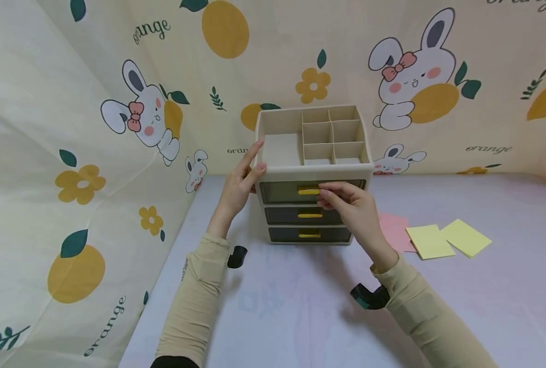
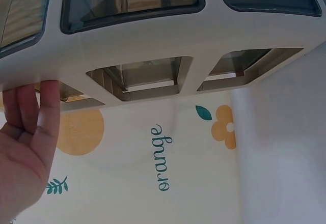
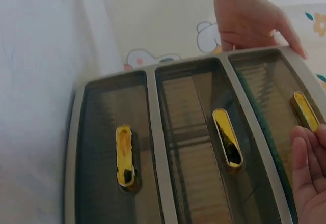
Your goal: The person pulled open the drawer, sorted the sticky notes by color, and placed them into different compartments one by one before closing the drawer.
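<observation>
A small white desktop drawer organizer (image 1: 314,174) stands upright, with an open compartment tray on top and three dark see-through drawers. Each drawer front has a yellow handle. My right hand (image 1: 353,207) has its thumb and fingertips pinched at the right end of the top drawer's handle (image 1: 308,191); the right wrist view shows the fingertips (image 3: 300,140) at that handle. On the other side, my left hand (image 1: 238,186) rests against the organizer's upper left side, fingers extended. In the left wrist view, the left fingers (image 2: 48,102) touch the side wall by its cut-out openings.
Right of the organizer, a pink sticky-note sheet (image 1: 394,231) and two yellow ones (image 1: 431,242) lie on the pale tabletop (image 1: 273,306). Behind and to the left hangs a printed cloth (image 1: 263,56) with rabbits and oranges. Dark wrist mounts (image 1: 369,296) sit below the forearms.
</observation>
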Motion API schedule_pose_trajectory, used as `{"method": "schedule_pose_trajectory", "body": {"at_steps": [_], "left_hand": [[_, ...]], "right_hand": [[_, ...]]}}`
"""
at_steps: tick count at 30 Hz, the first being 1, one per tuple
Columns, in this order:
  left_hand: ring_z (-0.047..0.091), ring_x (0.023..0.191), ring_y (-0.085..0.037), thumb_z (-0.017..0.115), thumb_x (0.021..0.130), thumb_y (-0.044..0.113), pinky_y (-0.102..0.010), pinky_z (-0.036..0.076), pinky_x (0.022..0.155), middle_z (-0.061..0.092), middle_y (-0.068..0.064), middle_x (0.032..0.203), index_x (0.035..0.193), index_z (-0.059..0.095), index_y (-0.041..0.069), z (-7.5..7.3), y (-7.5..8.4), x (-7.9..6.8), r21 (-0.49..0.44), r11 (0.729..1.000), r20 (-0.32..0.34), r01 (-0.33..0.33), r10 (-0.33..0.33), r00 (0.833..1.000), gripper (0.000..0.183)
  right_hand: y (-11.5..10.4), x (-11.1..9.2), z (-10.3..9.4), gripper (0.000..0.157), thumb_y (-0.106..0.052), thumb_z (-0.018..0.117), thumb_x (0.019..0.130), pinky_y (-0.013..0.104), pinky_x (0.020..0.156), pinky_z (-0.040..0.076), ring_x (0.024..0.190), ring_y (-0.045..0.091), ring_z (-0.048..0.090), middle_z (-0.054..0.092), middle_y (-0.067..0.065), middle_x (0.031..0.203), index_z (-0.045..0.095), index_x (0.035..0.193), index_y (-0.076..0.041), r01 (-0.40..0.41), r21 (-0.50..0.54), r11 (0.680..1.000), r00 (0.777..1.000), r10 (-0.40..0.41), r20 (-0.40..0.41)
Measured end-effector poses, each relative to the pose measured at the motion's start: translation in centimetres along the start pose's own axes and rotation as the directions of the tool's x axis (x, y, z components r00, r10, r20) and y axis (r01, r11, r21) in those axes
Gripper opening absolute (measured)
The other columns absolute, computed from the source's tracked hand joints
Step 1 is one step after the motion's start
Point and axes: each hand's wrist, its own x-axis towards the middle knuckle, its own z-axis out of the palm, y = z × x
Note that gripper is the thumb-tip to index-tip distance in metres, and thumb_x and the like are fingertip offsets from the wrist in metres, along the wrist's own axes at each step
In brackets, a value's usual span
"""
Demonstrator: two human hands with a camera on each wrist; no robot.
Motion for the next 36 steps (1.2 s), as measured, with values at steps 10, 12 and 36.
{"method": "schedule_pose_trajectory", "body": {"at_steps": [10,12,36], "left_hand": [[0.050,0.074,-0.019,0.043,0.091,0.058,-0.037,0.054,0.064,0.049,-0.010,0.077,0.139,0.030,0.052,-0.1,0.1,0.0,-0.013,1.000,0.003,0.005,-0.005,1.000,0.050],[0.050,0.076,-0.019,0.043,0.090,0.059,-0.037,0.054,0.065,0.050,-0.010,0.080,0.138,0.030,0.053,-0.1,0.1,0.1,-0.018,1.000,0.004,0.009,-0.009,1.000,0.050],[0.050,0.076,-0.019,0.041,0.089,0.062,-0.032,0.052,0.062,0.050,-0.009,0.081,0.137,0.028,0.055,0.0,-0.1,-0.1,-0.015,1.000,0.004,0.006,-0.006,1.000,0.050]], "right_hand": [[1.9,-1.9,0.1,0.025,-0.003,0.056,0.091,0.020,0.071,0.054,0.078,0.006,0.067,0.070,-0.008,0.088,0.057,0.107,0.015,0.117,0.172,0.978,0.993,-0.116,-0.020],[2.5,-2.2,0.0,0.025,-0.004,0.057,0.091,0.020,0.071,0.054,0.078,0.006,0.066,0.070,-0.009,0.087,0.058,0.107,0.014,0.067,0.149,0.986,0.998,-0.069,0.011],[3.9,-2.9,1.2,0.018,-0.002,0.063,0.086,0.028,0.070,0.056,0.075,0.009,0.070,0.067,0.029,0.095,0.066,0.101,0.007,-0.102,-0.004,0.995,0.995,0.102,-0.012]]}}
